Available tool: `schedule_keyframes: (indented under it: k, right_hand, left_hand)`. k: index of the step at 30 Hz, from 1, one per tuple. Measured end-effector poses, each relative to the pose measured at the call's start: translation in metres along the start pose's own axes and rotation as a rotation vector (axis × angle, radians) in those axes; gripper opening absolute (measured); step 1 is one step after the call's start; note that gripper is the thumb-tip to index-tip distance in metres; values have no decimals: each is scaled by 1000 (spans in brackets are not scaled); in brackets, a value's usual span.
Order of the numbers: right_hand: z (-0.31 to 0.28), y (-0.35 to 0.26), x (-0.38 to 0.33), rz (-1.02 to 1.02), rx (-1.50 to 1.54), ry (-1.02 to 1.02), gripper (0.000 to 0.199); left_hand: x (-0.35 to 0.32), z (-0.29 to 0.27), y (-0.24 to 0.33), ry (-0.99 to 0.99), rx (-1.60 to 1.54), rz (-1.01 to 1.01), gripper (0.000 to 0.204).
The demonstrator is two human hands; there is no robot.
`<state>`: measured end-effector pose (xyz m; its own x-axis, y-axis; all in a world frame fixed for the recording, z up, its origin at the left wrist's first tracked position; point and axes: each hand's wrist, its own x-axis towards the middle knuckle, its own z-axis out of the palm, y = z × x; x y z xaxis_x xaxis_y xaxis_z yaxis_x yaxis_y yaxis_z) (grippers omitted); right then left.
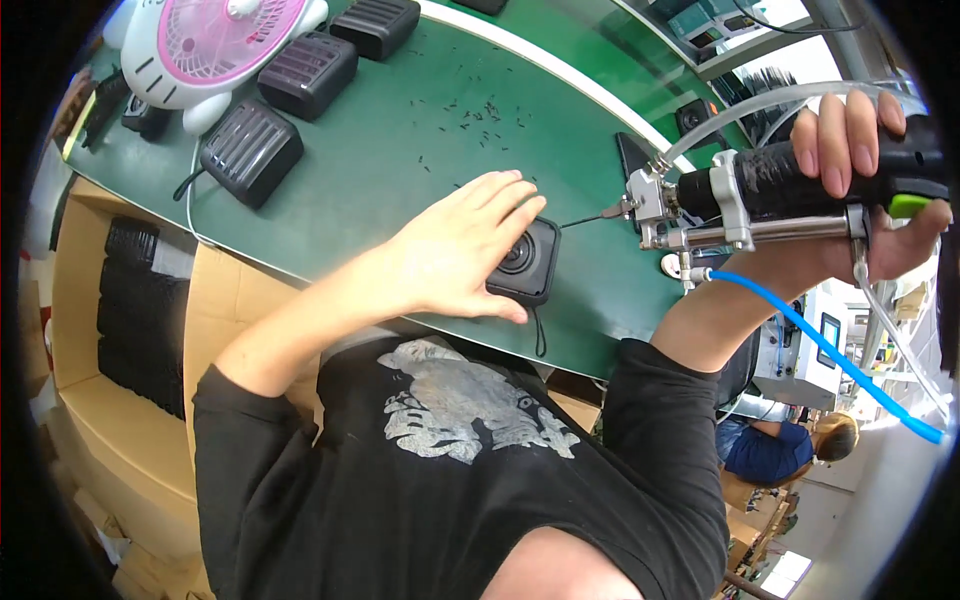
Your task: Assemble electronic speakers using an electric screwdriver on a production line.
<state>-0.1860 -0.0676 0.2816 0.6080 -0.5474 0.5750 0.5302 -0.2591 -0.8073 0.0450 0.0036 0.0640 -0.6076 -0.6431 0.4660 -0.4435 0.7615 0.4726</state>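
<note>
My left hand (462, 248) lies across a small black speaker (541, 262) on the green table, thumb on its near side and fingers on its far side, steadying it. The speaker shows a round cone, partly under the hand, and a strap loop hanging over the table's edge. My right hand (850, 150) is wrapped round the thick black body of a power screwdriver (780, 180) with metal clamps, a clear hose and a blue air hose. Its thin bit (585, 220) points left, its tip close to the speaker's far right corner; I cannot tell whether they touch.
Several black ribbed speakers (252, 152) stand at the left, near a white and pink fan (235, 40). Small dark screws (485, 115) lie scattered across the table (380, 150). A cardboard box (130, 400) holds black pieces at the lower left. Another person (775, 450) is at the right.
</note>
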Motion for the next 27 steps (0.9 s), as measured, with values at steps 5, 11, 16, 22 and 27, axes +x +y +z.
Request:
schedule_keyframes:
  k: [5, 11, 16, 22, 27]
  right_hand:
    - [10, 9, -8, -7, 22, 74, 63]
    - [10, 20, -9, -140, -51, -53, 76]
    - [10, 22, -6, -10, -26, 31, 63]
    - [7, 36, -23, 94, -43, -33, 60]
    - [2, 44, -26, 50, -70, -16, 60]
  left_hand:
    - [8, 7, 2, -225, 86, -79, 98]
    - [8, 8, 9, -216, 159, -127, 90]
    - [4, 12, 7, -158, 174, -94, 90]
    - [4, 9, 8, -174, 158, -104, 92]
    - [12, 15, 13, -227, 231, -116, 94]
